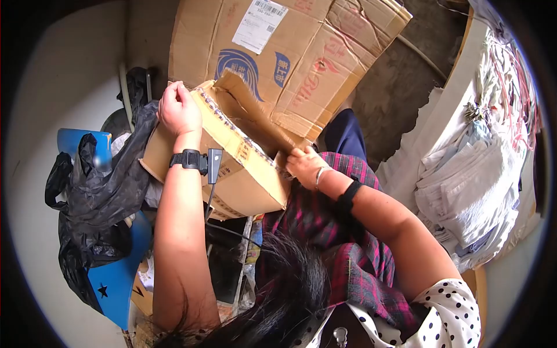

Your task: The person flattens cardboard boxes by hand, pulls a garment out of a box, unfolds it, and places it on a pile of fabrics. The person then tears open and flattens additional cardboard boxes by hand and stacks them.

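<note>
A brown cardboard box (241, 168) stands tilted in front of me, its top partly open and a strip of printed tape along one edge. My left hand (179, 110) is closed on the box's upper left edge, with the fingertips partly hidden. At the box's right corner, my right hand (306, 165) grips a raised cardboard flap (255, 110). Behind the box leans a large flattened cardboard sheet (301, 46) with a white label, blue printing and red lettering. What lies inside the box is hidden.
Black plastic bags (104, 203) hang at the left over a blue panel (125, 272). On the right, stacked white cloth (473, 191) lies on a surface beside pink and white cords (516, 93). A pale wall runs down the left side.
</note>
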Motion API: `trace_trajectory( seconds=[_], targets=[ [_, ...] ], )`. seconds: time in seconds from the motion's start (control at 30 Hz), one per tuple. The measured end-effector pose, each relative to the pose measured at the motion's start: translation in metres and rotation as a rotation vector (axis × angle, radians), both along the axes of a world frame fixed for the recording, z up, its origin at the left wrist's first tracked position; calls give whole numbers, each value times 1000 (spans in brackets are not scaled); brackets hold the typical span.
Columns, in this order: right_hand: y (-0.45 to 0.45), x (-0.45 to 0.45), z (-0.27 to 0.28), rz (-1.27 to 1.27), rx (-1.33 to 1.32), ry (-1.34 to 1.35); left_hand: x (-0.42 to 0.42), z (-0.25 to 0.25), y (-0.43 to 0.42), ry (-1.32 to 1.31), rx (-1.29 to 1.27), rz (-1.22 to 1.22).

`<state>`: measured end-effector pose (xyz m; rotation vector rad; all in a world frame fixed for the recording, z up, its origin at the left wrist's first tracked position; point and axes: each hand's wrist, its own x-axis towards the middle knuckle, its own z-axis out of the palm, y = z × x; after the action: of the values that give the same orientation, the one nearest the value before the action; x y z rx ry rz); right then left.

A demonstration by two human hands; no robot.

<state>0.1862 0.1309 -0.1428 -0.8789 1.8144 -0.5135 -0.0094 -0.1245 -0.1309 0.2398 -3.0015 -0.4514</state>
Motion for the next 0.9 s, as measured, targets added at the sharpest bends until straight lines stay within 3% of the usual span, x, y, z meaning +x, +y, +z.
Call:
trace_trajectory(
  seconds=[0.03,0.1,0.2,0.23,0.33,0.37,0.43,0.47,0.5,0.57,0.63,0.7,0.8,0.9],
  targets=[
    [2,-5,1,190,125,-80,0,-1,0,12,15,-4],
    [8,24,-16,47,86,-163,-1,-1,0,22,-13,-3],
    [4,47,-29,-572,-139,-461,0,-5,0,13,26,33],
    [1,48,-31,-572,-141,-461,-1,-5,-1,6,92,68],
    [-11,43,-29,-931,-282,-593,-1,-1,1,-12,38,52],
    [-14,35,-31,-934,-292,-583,-1,0,2,0,35,45],
    [-27,13,-28,-707,-123,-694,1,2,3,13,50,16],
    [-38,0,-23,-718,-48,-601,1,6,5,-36,71,42],
    [-50,-3,-28,-896,-231,-444,3,10,6,-28,73,36],
    [-80,-25,-33,-1228,-372,-435,8,26,12,-86,31,19],
    [-102,-60,-24,-1463,-328,-1129,14,40,17,-97,-60,-19],
    [-124,-97,-28,-1408,-447,-996,26,36,14,66,-195,21],
    [-141,-155,-27,-1430,-362,-1175,38,30,14,-45,-198,63],
    [-144,-177,-38,-1504,-366,-1167,41,20,16,-2,-231,71]
  ],
)
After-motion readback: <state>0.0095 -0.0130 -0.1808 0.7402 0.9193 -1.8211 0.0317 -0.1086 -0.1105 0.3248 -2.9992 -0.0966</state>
